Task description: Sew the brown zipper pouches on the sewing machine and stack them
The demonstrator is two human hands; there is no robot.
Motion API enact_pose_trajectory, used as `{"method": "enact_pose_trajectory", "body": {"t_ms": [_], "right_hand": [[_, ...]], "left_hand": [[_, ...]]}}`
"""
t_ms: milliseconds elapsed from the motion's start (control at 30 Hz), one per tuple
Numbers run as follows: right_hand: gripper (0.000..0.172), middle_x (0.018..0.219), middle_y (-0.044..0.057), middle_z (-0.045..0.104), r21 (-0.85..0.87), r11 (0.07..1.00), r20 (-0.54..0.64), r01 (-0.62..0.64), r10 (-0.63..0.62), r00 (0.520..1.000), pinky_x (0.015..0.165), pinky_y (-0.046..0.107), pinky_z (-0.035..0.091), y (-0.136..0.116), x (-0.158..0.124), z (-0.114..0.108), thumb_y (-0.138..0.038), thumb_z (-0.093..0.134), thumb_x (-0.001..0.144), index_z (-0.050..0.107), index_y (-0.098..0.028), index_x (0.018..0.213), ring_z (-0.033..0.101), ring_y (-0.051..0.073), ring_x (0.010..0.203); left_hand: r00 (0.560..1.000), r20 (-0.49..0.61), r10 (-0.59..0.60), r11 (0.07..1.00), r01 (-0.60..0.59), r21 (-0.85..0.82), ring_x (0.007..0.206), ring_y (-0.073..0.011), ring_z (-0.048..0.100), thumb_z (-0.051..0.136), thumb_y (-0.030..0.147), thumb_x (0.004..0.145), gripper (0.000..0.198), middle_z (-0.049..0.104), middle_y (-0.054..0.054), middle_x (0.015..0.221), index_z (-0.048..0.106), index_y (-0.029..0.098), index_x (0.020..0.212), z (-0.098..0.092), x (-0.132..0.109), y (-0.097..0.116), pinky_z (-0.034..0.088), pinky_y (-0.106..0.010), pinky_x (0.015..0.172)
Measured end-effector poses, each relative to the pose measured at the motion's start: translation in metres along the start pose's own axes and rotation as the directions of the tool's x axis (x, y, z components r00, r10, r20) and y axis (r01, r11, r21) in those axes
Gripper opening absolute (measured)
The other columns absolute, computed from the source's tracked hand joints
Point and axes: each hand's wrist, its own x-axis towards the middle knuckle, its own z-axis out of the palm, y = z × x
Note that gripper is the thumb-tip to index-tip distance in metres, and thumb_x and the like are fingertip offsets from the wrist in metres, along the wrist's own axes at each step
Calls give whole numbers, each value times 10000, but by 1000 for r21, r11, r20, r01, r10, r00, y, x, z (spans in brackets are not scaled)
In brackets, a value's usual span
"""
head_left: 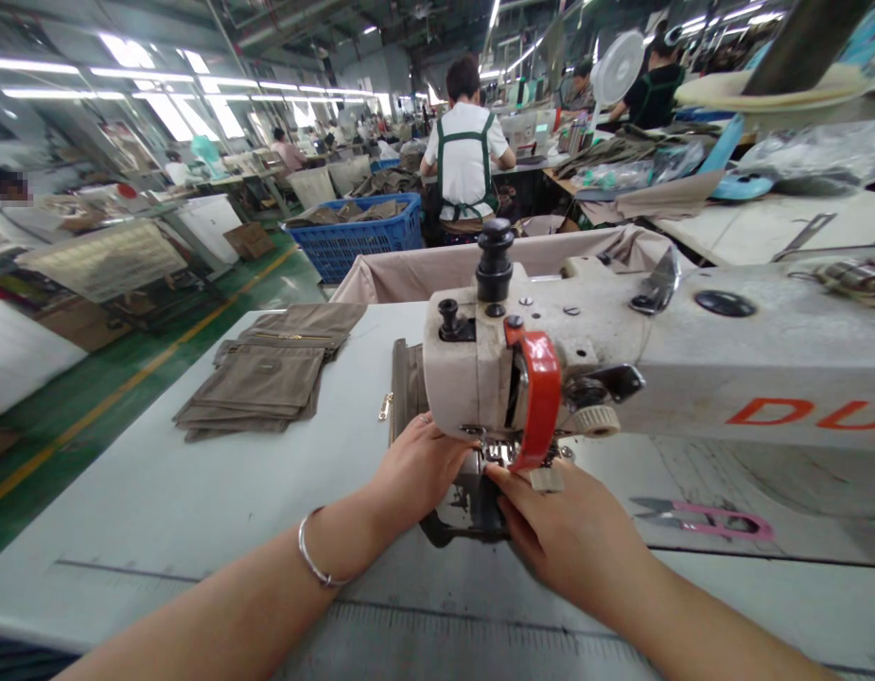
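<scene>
Left hand: fingers laid together over the near end of the cloth; pinch hidden, cannot tell. Right hand: forefinger extended under the machine; pinch likewise cannot tell. Cloth: brown, gold zip pull, partly behind machine head. Snips: pink, table, right. Stack: brown pieces, table, left. Crate: blue, beyond table.

On the worktable, left of the sewing machine, a stack of zippered fabric pieces; right of the right hand, thread snips; beyond the table, a crate, with a person to its right.
</scene>
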Motion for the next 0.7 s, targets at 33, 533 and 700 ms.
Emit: {"method": "enact_pose_trajectory", "body": {"t_ms": [33,533,700], "right_hand": [[334,1030,133,637,4,1000,-2,0,0,1000,727,430,483,0,0,0,-183,446,911,611,-149,1199,555,291,851],[302,1005,54,613,166,978,99,125,-142,985,792,439,471,5,-2,-9,-155,502,879,598,-237,1153,557,262,903],[271,988,65,628,151,984,144,93,-115,983,852,435,469,-2,-4,-10,-95,528,834,629,-178,1072,559,257,943]], "left_hand": [[1000,11,2,1000,-2,10,1065,-233,595,484,135,929,218,680,-52,1068,665,212,1021,-4,1,4,470,-403,966],[926,335,-174,977,206,-61,1205,-278,501,638,407,868,416,552,-99,1286,550,192,1214,-50,-33,55,441,-475,1032],[905,426,10,1000,-15,9,1408,-331,270,684,567,781,950,308,-186,1516,241,90,1473,-44,-46,58,292,-557,1140]]}}
